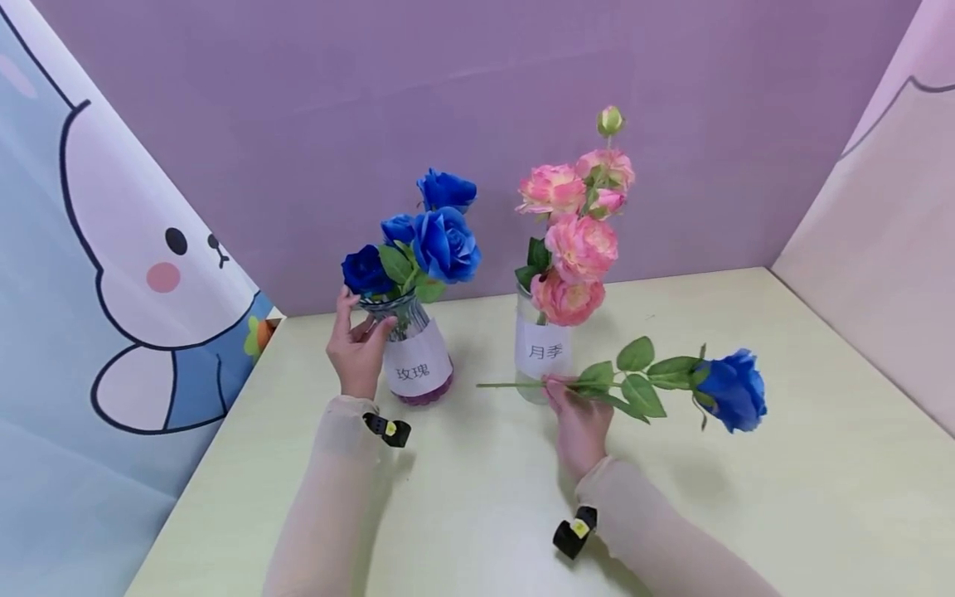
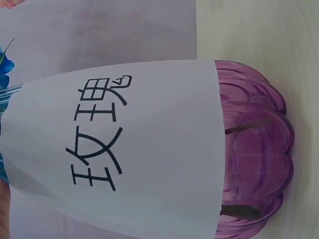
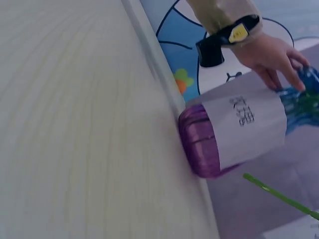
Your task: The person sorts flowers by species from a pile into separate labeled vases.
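Observation:
My left hand [image 1: 358,355] holds the neck of a glass vase [image 1: 438,390] with a purple base and a white paper label [image 2: 149,149]. Several blue roses [image 1: 446,245] with green leaves stand in it. The right wrist view shows that left hand [image 3: 271,59] at the vase's neck from the side. Between the fingers of my right hand [image 1: 584,427] is the stem of a single blue rose [image 1: 733,391]. This rose lies level above the table, its bloom to the right and its bare stem end [image 3: 279,195] toward the vase.
A second labelled clear vase [image 1: 525,336] with several pink flowers [image 1: 582,249] stands behind my right hand, its lower part partly hidden. The pale table [image 1: 477,514] meets a purple backdrop [image 1: 336,166]. A cartoon-printed cloth [image 1: 149,290] hangs on the left.

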`<action>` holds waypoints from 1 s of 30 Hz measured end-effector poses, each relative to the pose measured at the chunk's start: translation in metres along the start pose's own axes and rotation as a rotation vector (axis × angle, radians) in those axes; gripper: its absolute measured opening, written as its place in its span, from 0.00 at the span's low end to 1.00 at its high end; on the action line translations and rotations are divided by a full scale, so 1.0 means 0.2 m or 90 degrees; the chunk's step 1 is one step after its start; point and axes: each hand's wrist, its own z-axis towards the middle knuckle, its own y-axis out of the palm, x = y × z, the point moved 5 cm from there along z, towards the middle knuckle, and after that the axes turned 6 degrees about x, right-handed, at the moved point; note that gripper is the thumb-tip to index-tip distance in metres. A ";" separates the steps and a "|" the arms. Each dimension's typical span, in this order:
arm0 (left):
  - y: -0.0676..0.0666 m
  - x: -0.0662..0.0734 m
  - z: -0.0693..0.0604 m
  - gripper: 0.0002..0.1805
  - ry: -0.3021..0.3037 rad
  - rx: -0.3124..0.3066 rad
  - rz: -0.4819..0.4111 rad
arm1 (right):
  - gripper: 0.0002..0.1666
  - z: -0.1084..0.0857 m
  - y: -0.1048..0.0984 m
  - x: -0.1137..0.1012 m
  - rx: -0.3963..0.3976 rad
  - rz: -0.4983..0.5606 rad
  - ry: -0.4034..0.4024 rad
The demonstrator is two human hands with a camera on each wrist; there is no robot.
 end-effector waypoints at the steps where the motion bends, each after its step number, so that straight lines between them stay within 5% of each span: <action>1: 0.00 0.00 0.00 0.28 0.000 0.002 0.000 | 0.09 -0.02 0.02 0.00 -0.019 -0.017 -0.016; 9: 0.01 0.00 0.01 0.28 -0.015 -0.009 0.011 | 0.15 -0.10 0.18 -0.05 -0.085 -0.096 -0.129; 24: -0.02 0.01 0.02 0.27 -0.013 -0.016 0.019 | 0.06 -0.21 0.46 -0.13 -0.068 0.131 -0.153; 30: -0.01 0.01 0.01 0.27 -0.021 -0.019 0.014 | 0.06 -0.21 0.52 -0.21 -0.064 0.154 -0.161</action>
